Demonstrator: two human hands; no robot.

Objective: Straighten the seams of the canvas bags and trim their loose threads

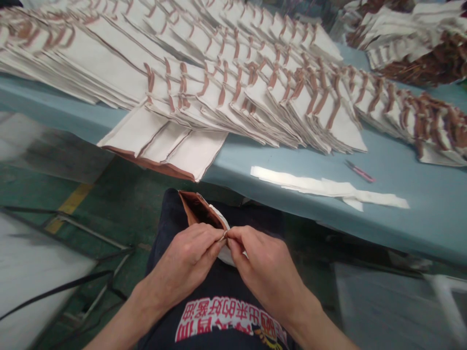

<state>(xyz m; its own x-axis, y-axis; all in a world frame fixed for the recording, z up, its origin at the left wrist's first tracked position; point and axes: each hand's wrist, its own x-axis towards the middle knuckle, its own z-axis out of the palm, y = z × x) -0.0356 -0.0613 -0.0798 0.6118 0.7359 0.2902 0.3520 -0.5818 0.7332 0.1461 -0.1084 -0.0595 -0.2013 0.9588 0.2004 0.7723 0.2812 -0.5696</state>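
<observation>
A white fabric pouch with a brown lining (pixel 202 209) rests over my lap, its mouth partly spread. My left hand (pixel 191 250) pinches the edge of the pouch near one corner. Right beside it, my right hand (pixel 260 257) pinches the same corner, and the fingertips of both hands nearly meet. Whatever small detail lies between the fingertips is too hidden to make out. Part of the pouch's white side shows below and behind my fingers.
Overlapping rows of white pouches with brown trim (pixel 255 97) cover the blue table (pixel 241 167). One pouch (pixel 164 141) overhangs the front edge. White strips (pixel 310 183) and small pink-handled snippers (pixel 360 172) lie to the right. A metal-framed stand (pixel 105 238) is at left.
</observation>
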